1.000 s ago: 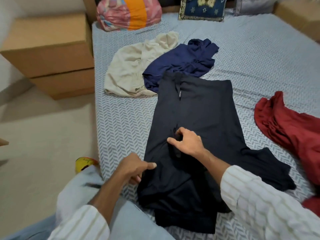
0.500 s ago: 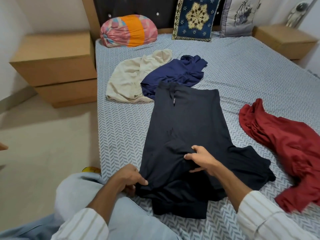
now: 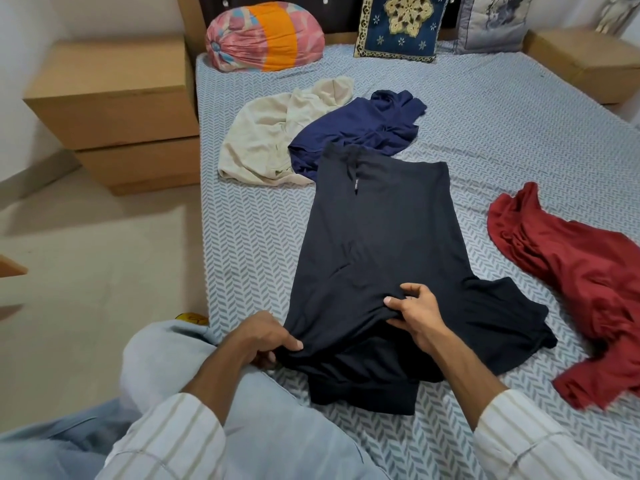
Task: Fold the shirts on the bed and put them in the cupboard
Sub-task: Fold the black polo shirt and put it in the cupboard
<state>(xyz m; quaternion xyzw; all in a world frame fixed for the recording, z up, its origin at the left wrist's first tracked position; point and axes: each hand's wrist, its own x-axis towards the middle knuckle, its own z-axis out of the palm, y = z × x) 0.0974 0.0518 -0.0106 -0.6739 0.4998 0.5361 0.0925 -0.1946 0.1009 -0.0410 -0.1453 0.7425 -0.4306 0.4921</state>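
Here both hands pinch the black shirt (image 3: 381, 244), spread on the bed (image 3: 519, 133): left hand (image 3: 266, 337) at its near edge, right hand (image 3: 417, 311) mid-fold. Best lift evenly, keeping the crease straight.

We note a black shirt (image 3: 381, 244) spread mid-bed, near edge lifted; cream shirt (image 3: 266, 140), navy shirt (image 3: 360, 133) and red shirt (image 3: 571, 271) lie crumpled.
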